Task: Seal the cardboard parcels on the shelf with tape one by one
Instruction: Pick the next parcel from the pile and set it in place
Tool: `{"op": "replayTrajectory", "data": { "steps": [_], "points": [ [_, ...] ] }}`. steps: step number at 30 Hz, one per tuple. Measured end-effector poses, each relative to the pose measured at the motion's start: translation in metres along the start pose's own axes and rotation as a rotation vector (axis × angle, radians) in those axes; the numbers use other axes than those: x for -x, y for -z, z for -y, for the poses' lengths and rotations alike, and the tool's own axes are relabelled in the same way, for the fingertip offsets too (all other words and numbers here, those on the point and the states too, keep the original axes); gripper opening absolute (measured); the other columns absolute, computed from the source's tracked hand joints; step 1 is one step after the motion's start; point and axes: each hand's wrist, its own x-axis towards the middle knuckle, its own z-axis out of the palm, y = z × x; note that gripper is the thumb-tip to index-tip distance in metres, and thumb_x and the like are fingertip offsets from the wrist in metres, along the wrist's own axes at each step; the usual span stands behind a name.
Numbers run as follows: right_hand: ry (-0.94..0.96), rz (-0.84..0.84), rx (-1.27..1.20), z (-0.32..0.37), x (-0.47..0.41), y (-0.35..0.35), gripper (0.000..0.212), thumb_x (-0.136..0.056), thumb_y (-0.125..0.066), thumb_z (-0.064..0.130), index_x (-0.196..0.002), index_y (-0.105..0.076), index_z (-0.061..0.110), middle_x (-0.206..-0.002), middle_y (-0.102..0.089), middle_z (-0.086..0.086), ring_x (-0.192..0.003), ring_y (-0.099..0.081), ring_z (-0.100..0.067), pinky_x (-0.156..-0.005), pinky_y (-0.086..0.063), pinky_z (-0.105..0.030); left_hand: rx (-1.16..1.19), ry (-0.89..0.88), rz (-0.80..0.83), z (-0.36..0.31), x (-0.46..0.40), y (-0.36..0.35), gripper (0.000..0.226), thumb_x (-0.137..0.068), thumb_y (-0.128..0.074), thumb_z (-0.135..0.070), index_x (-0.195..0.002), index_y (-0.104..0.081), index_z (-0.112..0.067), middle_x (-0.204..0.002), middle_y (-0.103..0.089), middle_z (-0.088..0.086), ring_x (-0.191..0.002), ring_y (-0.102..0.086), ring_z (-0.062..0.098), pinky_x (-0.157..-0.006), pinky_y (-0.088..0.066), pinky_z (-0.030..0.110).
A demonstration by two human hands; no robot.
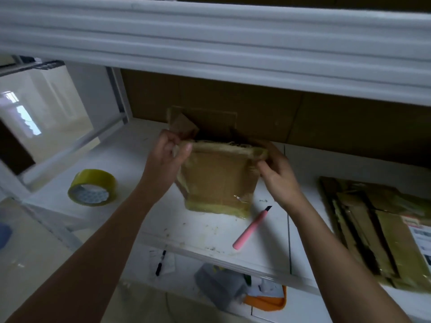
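A small cardboard parcel (217, 180) stands on the white shelf (205, 227), its flaps open at the top and old yellowish tape along its edges. My left hand (166, 155) pinches the top left corner of its front flap. At the top right corner, my right hand (277, 169) grips the same edge. A roll of yellow tape (92, 187) lies flat on the shelf to the left, apart from both hands.
A pink utility knife (250, 229) lies on the shelf right of the parcel, blade out. Flattened taped cardboard (377, 229) is stacked at the right. An upper shelf beam (210, 50) hangs overhead. A pen (161, 263), papers and an orange item (268, 301) lie on the lower level.
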Motion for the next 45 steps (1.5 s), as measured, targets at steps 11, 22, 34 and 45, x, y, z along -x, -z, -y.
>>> {"op": "replayTrajectory", "data": {
  "steps": [11,22,34,45],
  "points": [
    [0.039,-0.138,0.173,0.01,0.022,-0.03,0.031,-0.1,-0.053,0.02,-0.131,-0.057,0.015,-0.128,-0.059,0.002,-0.119,-0.053,-0.007,-0.094,-0.043,-0.014,-0.178,-0.142,-0.033,-0.006,0.015,0.025,0.029,-0.102,-0.047,-0.01,-0.082,-0.037,-0.027,-0.06,-0.036,0.0,-0.046,-0.036,0.001,-0.046,-0.027,0.011],
    [-0.009,-0.297,0.28,0.024,0.051,-0.038,0.023,-0.104,-0.043,0.027,-0.096,-0.064,0.032,-0.101,-0.056,0.027,-0.099,-0.05,0.007,-0.083,-0.042,-0.012,-0.185,-0.158,0.047,-0.01,0.023,0.022,0.01,-0.1,-0.052,-0.018,-0.099,-0.058,-0.01,-0.111,-0.04,0.007,-0.085,-0.051,-0.012,-0.08,-0.04,0.007],
    [-0.204,-0.259,0.166,0.024,0.037,-0.025,0.072,-0.089,-0.069,0.034,-0.148,-0.029,0.032,-0.137,-0.046,0.007,-0.095,-0.056,-0.012,-0.074,-0.051,-0.022,-0.02,0.273,-0.026,-0.006,0.013,0.012,0.074,-0.095,-0.059,-0.005,-0.151,-0.022,-0.037,-0.158,-0.02,-0.003,-0.14,-0.033,0.016,-0.111,-0.037,0.035],
    [-0.205,0.001,0.204,0.02,0.015,-0.008,0.04,-0.096,-0.059,0.03,-0.132,-0.051,0.046,-0.151,-0.033,0.004,-0.117,-0.051,-0.015,-0.085,-0.051,-0.023,0.203,0.305,0.162,0.004,0.004,0.017,0.048,-0.096,-0.045,-0.002,-0.128,-0.06,-0.033,-0.127,-0.059,0.01,-0.078,-0.069,0.012,-0.06,-0.056,0.025]
  ]
}}
